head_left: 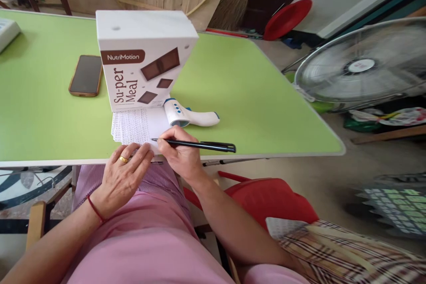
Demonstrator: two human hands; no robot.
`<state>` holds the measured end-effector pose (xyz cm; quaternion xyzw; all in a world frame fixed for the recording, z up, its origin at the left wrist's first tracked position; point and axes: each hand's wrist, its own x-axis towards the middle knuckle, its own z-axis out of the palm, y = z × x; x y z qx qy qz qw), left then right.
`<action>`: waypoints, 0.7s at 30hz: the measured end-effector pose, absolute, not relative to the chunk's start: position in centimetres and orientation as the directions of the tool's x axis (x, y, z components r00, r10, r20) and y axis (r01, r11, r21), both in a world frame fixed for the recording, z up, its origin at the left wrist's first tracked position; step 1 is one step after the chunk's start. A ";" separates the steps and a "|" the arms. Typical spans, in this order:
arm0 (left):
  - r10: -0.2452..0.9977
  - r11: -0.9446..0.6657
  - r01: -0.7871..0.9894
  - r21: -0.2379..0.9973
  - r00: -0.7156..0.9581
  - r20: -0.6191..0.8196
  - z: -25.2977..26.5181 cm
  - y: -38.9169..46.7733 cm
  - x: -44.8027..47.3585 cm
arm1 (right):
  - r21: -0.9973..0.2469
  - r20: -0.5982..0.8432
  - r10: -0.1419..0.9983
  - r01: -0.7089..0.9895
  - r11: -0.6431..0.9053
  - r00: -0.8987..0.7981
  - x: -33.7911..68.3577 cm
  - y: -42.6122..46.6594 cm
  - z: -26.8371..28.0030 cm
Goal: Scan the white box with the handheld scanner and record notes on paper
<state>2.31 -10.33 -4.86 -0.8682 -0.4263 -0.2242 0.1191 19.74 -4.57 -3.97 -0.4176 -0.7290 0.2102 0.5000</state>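
1. We hold a black pen (pixel 213 146) in our right hand (pixel 182 153), pinched between thumb and fingers near its tip.
2. The pen's long axis runs nearly level across our view, tip to the left, back end out to the right over the green tabletop (pixel 259 111).
3. The tip points at the blank part of the handwritten paper (pixel 130 126), just right of the dense rows; we cannot tell whether it touches.
4. The paper lies at the table's near edge, just beyond both hands. Our left hand (pixel 123 179) is nearer the written rows, palm down, fingers extended close together over the near edge; its thumb is hidden.
5. Beyond the paper stands the NutriMotion box (pixel 133 71), with a white infrared thermometer (pixel 199 118) to the right.
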 end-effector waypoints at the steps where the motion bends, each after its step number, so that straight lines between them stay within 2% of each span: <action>1: 0.687 -0.609 0.793 -0.015 0.537 0.489 -4.9 -10.3 2.3 | -0.719 0.563 0.814 0.401 0.567 -0.142 19.7 -4.6 -4.1; 21: 0.674 -0.619 0.785 -0.022 0.545 0.498 -4.8 -10.2 2.4 | -0.684 0.571 0.804 0.447 0.577 -0.164 19.7 -4.6 -4.1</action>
